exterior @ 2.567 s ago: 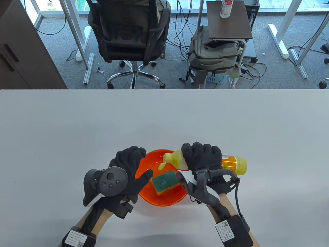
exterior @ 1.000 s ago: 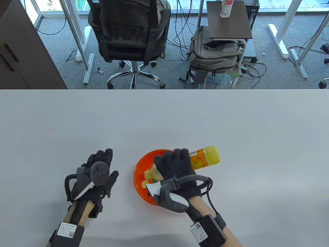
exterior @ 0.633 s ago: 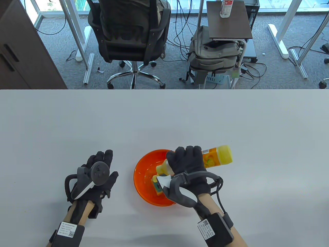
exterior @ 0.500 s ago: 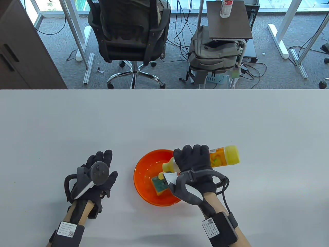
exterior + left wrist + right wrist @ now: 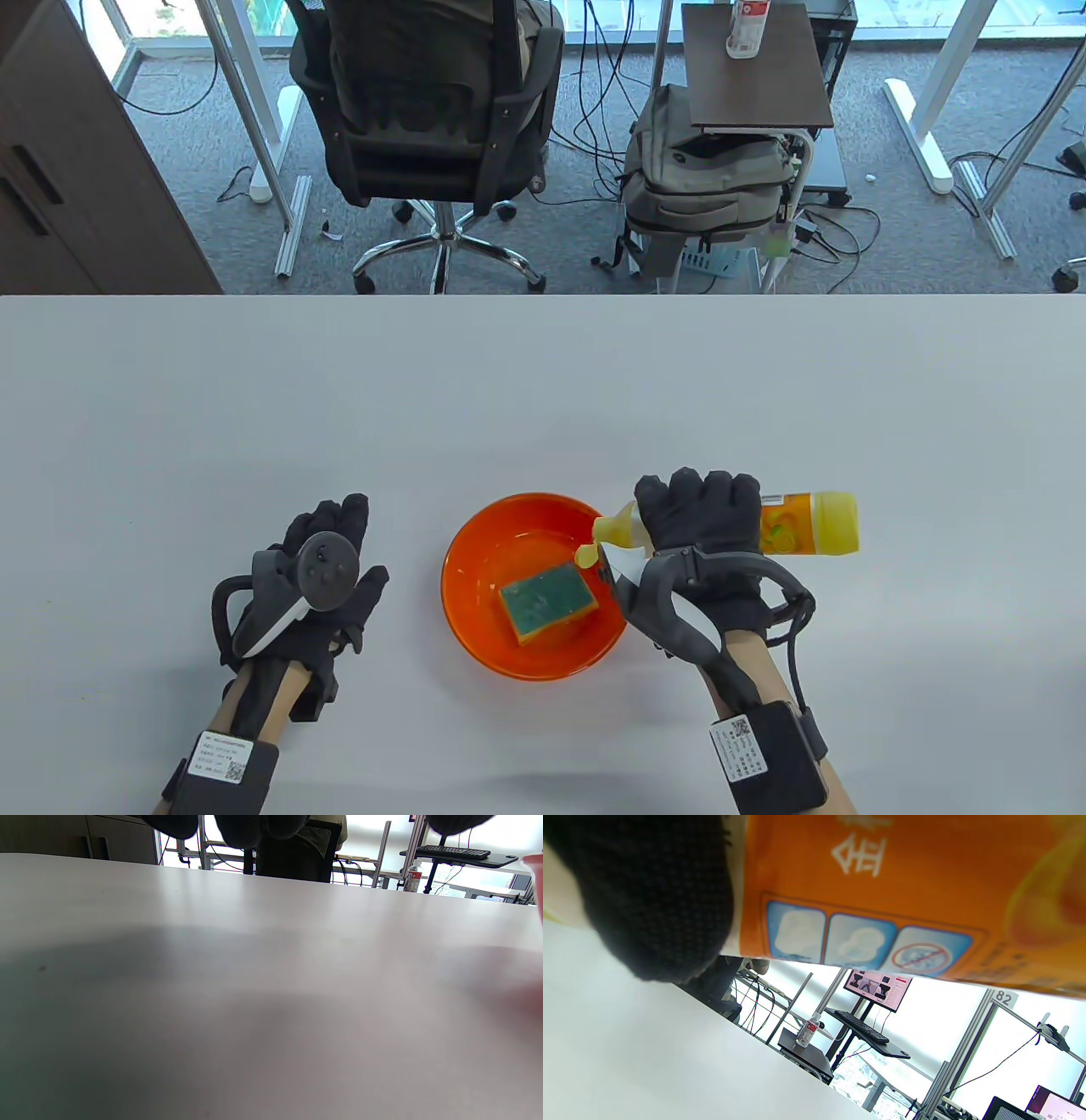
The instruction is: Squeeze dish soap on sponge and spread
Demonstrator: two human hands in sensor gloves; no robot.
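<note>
Your right hand [image 5: 697,531] gripped the soap bottle [image 5: 808,525] and had pulled off the sponge [image 5: 547,602], now uncovered; left hand [image 5: 327,577] stayed flat, fingers spread; nozzle partly hidden.

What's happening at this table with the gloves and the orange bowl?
A person in sensor gloves is putting dish soap on a sponge. The right hand grips a yellow dish soap bottle tipped on its side, its open nozzle at the right rim of the orange bowl. A green-topped sponge lies in the bowl. The left hand rests on the table to the bowl's left, holding nothing. Whether soap is on the sponge is too hard to tell.
</note>
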